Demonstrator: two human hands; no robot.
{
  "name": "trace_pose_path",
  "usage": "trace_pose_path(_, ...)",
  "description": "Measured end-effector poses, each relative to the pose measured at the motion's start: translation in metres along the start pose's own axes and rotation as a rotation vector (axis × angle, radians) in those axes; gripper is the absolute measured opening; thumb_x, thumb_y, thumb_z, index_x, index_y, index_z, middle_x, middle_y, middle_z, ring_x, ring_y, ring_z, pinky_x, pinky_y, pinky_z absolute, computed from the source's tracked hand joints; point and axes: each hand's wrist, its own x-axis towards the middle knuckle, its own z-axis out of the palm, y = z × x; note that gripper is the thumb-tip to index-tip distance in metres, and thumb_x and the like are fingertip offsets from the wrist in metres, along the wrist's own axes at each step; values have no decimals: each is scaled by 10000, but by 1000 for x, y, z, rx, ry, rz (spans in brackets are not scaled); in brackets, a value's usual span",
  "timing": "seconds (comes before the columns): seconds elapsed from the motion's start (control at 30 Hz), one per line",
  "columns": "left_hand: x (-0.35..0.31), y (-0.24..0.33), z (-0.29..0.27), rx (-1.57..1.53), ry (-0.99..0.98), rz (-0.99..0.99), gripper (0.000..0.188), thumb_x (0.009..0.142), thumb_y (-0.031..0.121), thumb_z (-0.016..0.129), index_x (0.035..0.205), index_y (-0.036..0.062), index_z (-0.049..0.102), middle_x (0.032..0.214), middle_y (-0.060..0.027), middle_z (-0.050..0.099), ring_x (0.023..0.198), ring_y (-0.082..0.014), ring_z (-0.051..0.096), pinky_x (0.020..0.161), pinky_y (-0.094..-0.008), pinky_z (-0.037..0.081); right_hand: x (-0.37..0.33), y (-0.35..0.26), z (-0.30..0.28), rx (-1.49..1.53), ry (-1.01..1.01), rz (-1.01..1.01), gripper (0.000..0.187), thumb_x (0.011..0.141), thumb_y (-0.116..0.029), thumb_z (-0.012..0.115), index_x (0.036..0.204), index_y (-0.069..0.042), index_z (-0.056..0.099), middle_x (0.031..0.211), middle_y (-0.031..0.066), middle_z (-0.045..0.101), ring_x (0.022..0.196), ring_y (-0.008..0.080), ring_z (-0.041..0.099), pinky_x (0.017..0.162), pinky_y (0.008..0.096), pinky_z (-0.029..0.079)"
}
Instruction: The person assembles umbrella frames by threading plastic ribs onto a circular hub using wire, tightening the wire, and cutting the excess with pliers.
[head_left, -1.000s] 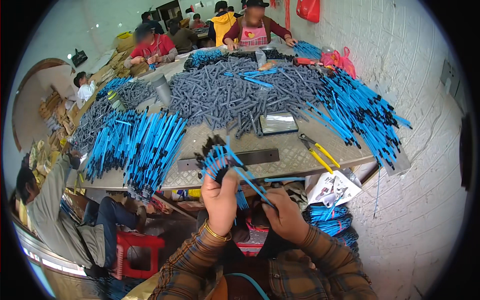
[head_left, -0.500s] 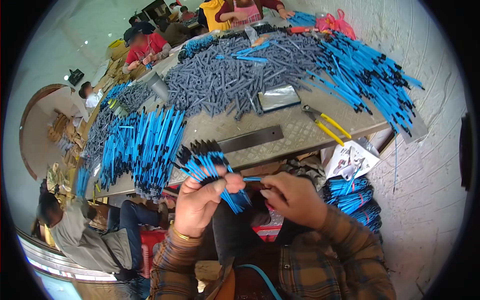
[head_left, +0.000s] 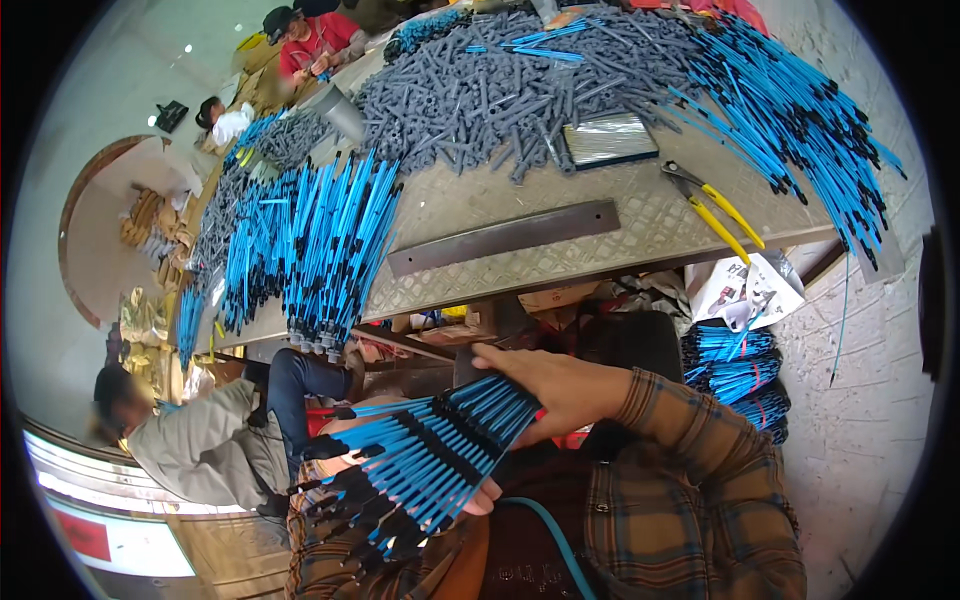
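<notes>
A fanned bundle of thin blue rods with black sleeves and black tips [head_left: 430, 447] lies across my lap area, below the table's front edge. From underneath, my left hand [head_left: 484, 497] supports and grips it; most of that hand is hidden, with fingertips showing at the lower edge. My right hand [head_left: 566, 388] closes around the bundle's narrow right end, thumb side up. The black tips spread toward the lower left.
Beyond stands a table [head_left: 430, 285] bearing a grey metal strip [head_left: 505, 238], yellow-handled pliers [head_left: 712, 210], a flat clear-topped box [head_left: 610, 140], a heap of grey tubes [head_left: 480, 90] and blue rod piles [head_left: 340, 240]. Tied bundles [head_left: 735, 375] sit low right. A seated person [head_left: 205, 445] is at left.
The bundle has come down and toward me and now lies sideways, fanned. My right hand has gone from a single rod to the bundle's end. The view has shifted.
</notes>
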Motion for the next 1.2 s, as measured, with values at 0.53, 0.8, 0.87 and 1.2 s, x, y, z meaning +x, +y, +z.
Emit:
trace_pose_path(0.53,-28,3,-59,39,-203,-101,696,889,361,513,1332,-103,244,1341,-322,332,1247,-405,377,1035,-490,332,21,17,27,504,-59,-154,990,763,-656,522,1420,-15,150,1419,208,284,1308,315,298,1077,419,211)
trace_pose_path(0.8,-8,53,-57,417,-13,150,556,779,207,666,1242,19,424,1198,-192,521,1096,-335,523,911,-389,433,65,23,-39,928,288,58,684,941,-518,243,1418,-32,174,1372,173,380,1266,266,375,1061,378,257)
trace_pose_path(0.87,0,64,-79,1323,178,527,405,750,150,663,1127,79,531,1065,-133,600,974,-303,585,830,-363,467,67,27,-99,156,394,62,587,976,-433,221,1395,-23,242,1331,165,436,1249,259,403,1048,355,288)
trace_pose_path(1.2,40,63,-88,1646,35,877,252,635,75,669,863,72,561,800,-83,571,732,-290,562,682,-352,472,15,35,-219,-252,689,458,363,913,-238,517,1198,-14,508,1115,91,594,1015,210,564,857,338,429)
